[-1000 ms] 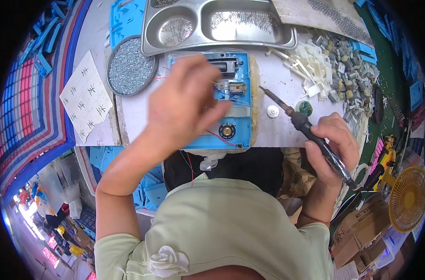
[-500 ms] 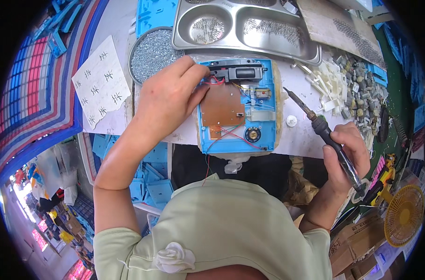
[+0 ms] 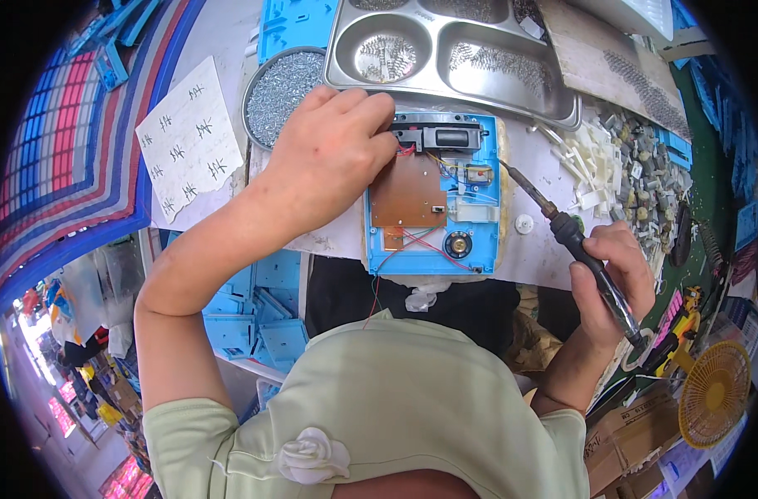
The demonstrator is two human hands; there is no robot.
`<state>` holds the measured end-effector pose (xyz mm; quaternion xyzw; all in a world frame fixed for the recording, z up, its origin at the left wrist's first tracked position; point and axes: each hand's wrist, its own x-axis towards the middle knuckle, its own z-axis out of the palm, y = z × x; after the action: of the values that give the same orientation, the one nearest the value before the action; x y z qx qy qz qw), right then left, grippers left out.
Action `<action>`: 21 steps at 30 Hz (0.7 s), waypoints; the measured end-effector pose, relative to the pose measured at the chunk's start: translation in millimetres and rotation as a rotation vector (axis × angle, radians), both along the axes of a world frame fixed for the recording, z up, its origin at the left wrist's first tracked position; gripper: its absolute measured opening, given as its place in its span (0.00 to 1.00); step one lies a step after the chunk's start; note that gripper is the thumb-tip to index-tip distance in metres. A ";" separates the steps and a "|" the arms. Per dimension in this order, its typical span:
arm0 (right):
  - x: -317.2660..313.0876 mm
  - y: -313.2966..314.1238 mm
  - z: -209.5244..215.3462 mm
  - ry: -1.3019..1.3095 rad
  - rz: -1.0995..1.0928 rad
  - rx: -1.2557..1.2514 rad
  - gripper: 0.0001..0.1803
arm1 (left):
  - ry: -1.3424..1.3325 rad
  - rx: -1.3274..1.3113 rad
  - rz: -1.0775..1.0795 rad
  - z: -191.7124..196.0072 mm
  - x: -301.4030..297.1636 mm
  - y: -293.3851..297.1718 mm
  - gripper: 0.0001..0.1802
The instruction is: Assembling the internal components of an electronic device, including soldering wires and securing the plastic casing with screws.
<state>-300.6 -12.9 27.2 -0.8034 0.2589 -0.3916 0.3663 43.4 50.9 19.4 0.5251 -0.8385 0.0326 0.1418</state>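
A blue plastic casing [image 3: 429, 264] lies open on the table before me, holding a brown circuit board [image 3: 408, 195], a black module [image 3: 450, 139] along its far side, a small metal motor [image 3: 479, 174] and a round speaker [image 3: 458, 244]. Thin red and green wires run between these parts. My left hand [image 3: 333, 150] is closed at the casing's far left corner, by the black module's end; its fingertips are hidden, so anything pinched there cannot be seen. My right hand [image 3: 616, 283] grips a soldering iron [image 3: 585, 249], whose tip points toward the casing's right edge.
Behind the casing stand a round tin of small screws [image 3: 283, 91] and a steel compartment tray [image 3: 379, 83] with small metal parts. White plastic pieces [image 3: 574, 166] and small grey parts are heaped at right. A marked paper [image 3: 188, 141] lies left; a yellow fan [image 3: 713, 395] stands lower right.
The view has shifted slightly, moving the casing rightward in the picture. My left hand has curled further over the casing's far left corner, hiding its thumb. The right hand keeps the soldering iron.
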 end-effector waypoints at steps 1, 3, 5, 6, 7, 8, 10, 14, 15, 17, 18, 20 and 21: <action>-0.4 -0.4 0.1 -0.004 0.003 -0.003 0.17 | -0.021 0.000 0.010 2.7 -2.9 -1.1 0.11; -1.7 -1.5 -0.2 -0.014 0.007 -0.010 0.17 | 0.024 0.016 0.035 10.5 -5.4 -0.8 0.10; -3.1 -2.1 -1.6 -0.032 -0.005 -0.008 0.17 | 0.158 0.047 0.063 18.9 -6.2 2.7 0.09; -3.3 -1.9 -2.0 -0.043 -0.008 -0.006 0.17 | 0.292 0.078 0.097 18.1 -8.7 5.7 0.09; -3.0 -2.2 -2.1 -0.041 -0.002 0.004 0.17 | 0.427 0.109 0.129 13.4 -12.2 9.2 0.08; -2.2 -2.7 -2.2 -0.039 0.003 0.014 0.17 | 0.561 0.139 0.162 8.2 -15.8 12.5 0.08; -0.5 -0.6 -2.5 -0.055 -0.050 0.096 0.18 | 0.833 0.252 0.225 -4.6 -26.7 15.8 0.07; 18.6 8.4 -5.4 -0.130 -0.133 0.432 0.21 | 1.197 0.301 0.370 -25.0 -46.3 15.4 0.06; 36.1 8.3 -2.8 -0.154 -0.122 0.477 0.21 | 1.244 0.318 0.381 -27.8 -47.7 15.5 0.06; 64.5 1.1 2.3 -0.120 -0.049 0.457 0.23 | 1.343 0.351 0.400 -28.4 -48.5 14.1 0.06; 76.3 -4.4 1.9 -0.063 0.012 0.394 0.25 | 1.361 0.394 0.407 -27.5 -48.1 13.8 0.05; 103.4 -10.9 -3.1 -0.073 0.063 0.317 0.29 | 1.395 0.478 0.425 -23.7 -46.4 14.8 0.05; 113.5 -13.9 -7.9 -0.063 0.074 0.268 0.30 | 1.413 0.474 0.420 -24.3 -46.1 14.0 0.05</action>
<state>-187.1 -26.8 19.3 -0.7436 0.2674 -0.3649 0.4923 -2.7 64.9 -4.9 0.5856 -0.4164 -0.4642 0.5179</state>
